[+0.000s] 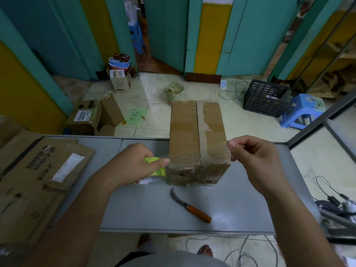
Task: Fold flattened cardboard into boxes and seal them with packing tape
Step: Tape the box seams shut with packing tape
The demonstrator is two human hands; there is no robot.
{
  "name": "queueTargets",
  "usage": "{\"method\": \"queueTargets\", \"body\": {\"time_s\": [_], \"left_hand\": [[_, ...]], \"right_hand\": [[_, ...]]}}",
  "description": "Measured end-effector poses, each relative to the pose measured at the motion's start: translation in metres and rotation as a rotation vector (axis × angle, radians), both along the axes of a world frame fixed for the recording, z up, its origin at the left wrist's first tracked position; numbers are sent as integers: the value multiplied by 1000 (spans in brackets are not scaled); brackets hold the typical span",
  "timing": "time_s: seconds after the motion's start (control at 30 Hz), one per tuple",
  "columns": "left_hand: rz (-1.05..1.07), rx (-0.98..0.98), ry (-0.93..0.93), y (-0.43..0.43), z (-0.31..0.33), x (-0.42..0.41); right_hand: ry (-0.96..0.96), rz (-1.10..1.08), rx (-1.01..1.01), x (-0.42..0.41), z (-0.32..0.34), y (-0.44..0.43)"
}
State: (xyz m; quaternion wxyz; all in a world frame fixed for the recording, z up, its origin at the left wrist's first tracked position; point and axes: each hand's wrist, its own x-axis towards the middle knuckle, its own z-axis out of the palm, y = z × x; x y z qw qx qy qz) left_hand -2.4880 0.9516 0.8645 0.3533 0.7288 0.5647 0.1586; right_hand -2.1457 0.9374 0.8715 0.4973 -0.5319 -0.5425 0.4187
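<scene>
A folded brown cardboard box (192, 135) stands on the grey table (146, 209), its top flaps closed with a seam down the middle. My left hand (134, 162) grips a yellow-green roll of packing tape (157, 169) at the box's near left corner. My right hand (254, 158) pinches the free end of the clear tape (230, 151) at the box's near right corner. The clear strip spans the near end of the box top between the two hands.
A curved knife with an orange wooden handle (190, 206) lies on the table in front of the box. Flattened cardboard sheets (38, 182) are stacked at the table's left. Beyond the table the floor holds small boxes (96, 116), a bucket (174, 92), a black crate (266, 98) and a blue stool (302, 110).
</scene>
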Motion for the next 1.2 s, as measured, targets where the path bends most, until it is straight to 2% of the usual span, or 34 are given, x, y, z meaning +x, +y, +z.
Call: {"method": "queueTargets", "body": {"time_s": [0.07, 0.2, 0.27, 0.37, 0.43, 0.53, 0.7, 0.8, 0.93, 1.2], "left_hand": [[-30, -36, -154, 2, 5, -5], [-61, -91, -632, 0, 8, -18], [-33, -127, -757, -2, 4, -17], [31, -92, -655, 2, -5, -12], [75, -94, -476, 9, -10, -15], [16, -135, -158, 20, -17, -22], [-12, -134, 121, 38, -35, -17], [19, -128, 163, 44, -40, -8], [-90, -195, 116, 51, -39, 1], [-162, -248, 115, 65, -44, 6]], "right_hand": [[79, -48, -28, 4, -6, 3], [240, -39, -203, 17, -21, 5], [297, -7, -264, 17, -29, 3], [264, -44, -288, 19, -36, 1], [225, -90, -266, 25, -39, 2], [176, -107, -257, 33, -41, 2], [141, -107, -342, 40, -62, 4], [167, -135, -377, 46, -78, 7], [164, -178, -380, 51, -93, 10], [178, -181, -418, 49, -100, 11]]}}
